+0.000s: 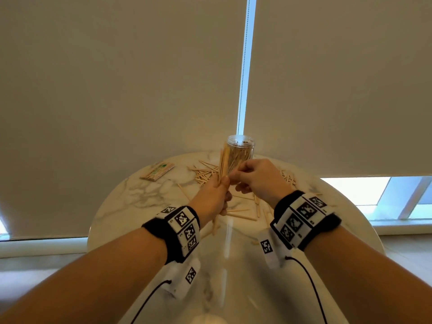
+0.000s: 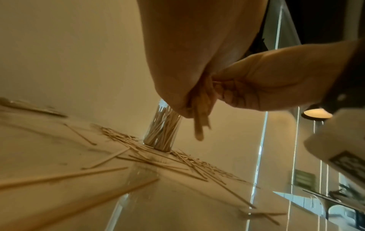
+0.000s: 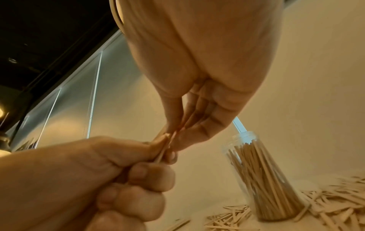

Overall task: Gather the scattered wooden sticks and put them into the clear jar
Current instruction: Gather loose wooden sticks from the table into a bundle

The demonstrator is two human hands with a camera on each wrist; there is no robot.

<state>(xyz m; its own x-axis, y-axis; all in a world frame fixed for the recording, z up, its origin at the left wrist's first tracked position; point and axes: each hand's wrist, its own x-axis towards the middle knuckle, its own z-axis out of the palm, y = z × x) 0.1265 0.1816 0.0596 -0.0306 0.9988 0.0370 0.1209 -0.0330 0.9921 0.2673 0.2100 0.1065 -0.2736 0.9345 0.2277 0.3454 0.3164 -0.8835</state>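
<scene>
The clear jar [image 1: 240, 150] stands upright at the far side of the round marble table [image 1: 131, 197], with many wooden sticks packed inside. Just in front of it, my left hand [image 1: 222, 185] grips a bundle of sticks [image 1: 224, 163] that points upward. My right hand [image 1: 236, 176] meets it from the right and pinches sticks at the bundle between thumb and fingers [image 3: 189, 137]. In the left wrist view, stick ends [image 2: 199, 123] poke out below my fist. Loose sticks [image 1: 203, 174] lie scattered around the jar [image 3: 266, 179] and under my hands.
A flat packet of sticks [image 1: 157, 171] lies at the table's far left. More loose sticks [image 1: 242, 215] lie in the middle, and a pile [image 3: 335, 203] lies to the right of the jar. A beige roller blind hangs right behind the table.
</scene>
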